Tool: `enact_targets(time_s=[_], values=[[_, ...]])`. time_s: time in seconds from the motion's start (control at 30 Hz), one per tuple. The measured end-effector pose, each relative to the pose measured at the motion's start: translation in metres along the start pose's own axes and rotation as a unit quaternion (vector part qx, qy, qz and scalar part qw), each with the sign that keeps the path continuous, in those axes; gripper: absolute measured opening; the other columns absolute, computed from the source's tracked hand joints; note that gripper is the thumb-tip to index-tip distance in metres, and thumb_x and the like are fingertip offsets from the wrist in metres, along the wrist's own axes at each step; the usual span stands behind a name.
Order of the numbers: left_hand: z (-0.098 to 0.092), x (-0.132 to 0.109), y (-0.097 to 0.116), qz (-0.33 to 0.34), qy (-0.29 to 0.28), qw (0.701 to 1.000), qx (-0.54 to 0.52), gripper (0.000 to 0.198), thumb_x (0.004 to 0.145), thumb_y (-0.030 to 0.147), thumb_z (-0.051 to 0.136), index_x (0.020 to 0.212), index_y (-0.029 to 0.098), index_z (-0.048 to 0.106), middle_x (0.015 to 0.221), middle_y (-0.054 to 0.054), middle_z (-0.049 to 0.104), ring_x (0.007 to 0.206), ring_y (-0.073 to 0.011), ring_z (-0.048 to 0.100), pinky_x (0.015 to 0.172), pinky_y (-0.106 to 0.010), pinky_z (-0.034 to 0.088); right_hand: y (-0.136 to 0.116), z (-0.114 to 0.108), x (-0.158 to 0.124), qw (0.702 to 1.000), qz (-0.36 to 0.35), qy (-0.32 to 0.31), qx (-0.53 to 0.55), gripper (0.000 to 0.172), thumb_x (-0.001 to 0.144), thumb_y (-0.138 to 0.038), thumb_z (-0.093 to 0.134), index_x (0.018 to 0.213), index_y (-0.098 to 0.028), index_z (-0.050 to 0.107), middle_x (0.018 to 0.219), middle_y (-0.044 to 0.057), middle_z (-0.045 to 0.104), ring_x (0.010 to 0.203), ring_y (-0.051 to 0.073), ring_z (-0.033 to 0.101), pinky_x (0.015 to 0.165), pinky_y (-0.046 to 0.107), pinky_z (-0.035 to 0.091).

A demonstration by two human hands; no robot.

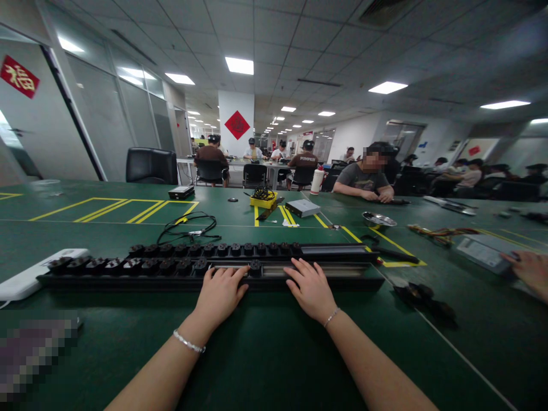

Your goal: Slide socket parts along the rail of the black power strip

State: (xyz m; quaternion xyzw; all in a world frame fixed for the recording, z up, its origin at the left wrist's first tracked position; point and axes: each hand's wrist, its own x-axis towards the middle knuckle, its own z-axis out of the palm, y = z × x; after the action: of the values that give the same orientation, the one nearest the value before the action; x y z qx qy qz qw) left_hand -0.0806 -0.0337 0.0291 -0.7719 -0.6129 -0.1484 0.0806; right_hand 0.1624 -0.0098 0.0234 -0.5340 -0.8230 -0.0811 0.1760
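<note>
Two long black trays lie side by side across the green table. Several black plugs fill the left part of the near tray (pixel 141 281), and one more black plug (pixel 255 268) sits apart near its middle. The far tray (pixel 338 249) also holds a row of plugs. My left hand (pixel 221 290) rests on the near tray just left of the lone plug, its fingers spread. To the right of that plug, my right hand (pixel 311 289) lies on the same tray with fingers apart. Neither hand grips anything.
A white power strip (pixel 43 273) is at the left. Black cables (pixel 188 228), a yellow box (pixel 262 198), a grey box (pixel 302 208) and a metal dish (pixel 379 220) lie beyond. Black parts (pixel 423 301) and a metal unit (pixel 483 251), touched by another person's hand, are right.
</note>
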Motion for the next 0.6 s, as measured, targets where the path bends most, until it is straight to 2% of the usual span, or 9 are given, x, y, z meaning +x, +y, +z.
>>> enact_targets(time_s=[0.23,0.47,0.6], values=[[-0.001,0.0,0.006,0.0,0.016,1.0,-0.004,0.036,0.085,0.037,0.043,0.12,0.029,0.048,0.114,-0.004,0.06,0.107,-0.0226,0.051,0.1,-0.044,0.023,0.001,0.0,0.0,1.0,0.0,0.002,0.002,0.038,0.089,-0.04,0.032,0.119,-0.033,0.054,0.136,0.001,0.044,0.126,0.02,0.034,0.103,0.044,0.021],[0.0,0.002,0.014,-0.005,0.032,0.999,-0.019,0.034,0.084,0.04,0.045,0.114,0.025,0.051,0.109,-0.005,0.062,0.104,-0.0231,0.052,0.099,-0.043,0.024,-0.001,0.001,-0.001,1.0,0.002,0.015,0.018,0.038,0.089,-0.04,0.033,0.118,-0.031,0.055,0.135,0.001,0.044,0.126,0.021,0.034,0.102,0.043,0.022],[0.001,0.002,0.012,0.005,0.04,0.999,-0.021,0.032,0.084,0.04,0.044,0.111,0.024,0.052,0.106,-0.006,0.063,0.102,-0.0222,0.053,0.102,-0.044,0.02,-0.003,0.0,-0.001,0.999,0.005,0.015,0.034,0.038,0.088,-0.04,0.034,0.117,-0.03,0.056,0.135,0.002,0.045,0.126,0.021,0.034,0.102,0.043,0.02]])
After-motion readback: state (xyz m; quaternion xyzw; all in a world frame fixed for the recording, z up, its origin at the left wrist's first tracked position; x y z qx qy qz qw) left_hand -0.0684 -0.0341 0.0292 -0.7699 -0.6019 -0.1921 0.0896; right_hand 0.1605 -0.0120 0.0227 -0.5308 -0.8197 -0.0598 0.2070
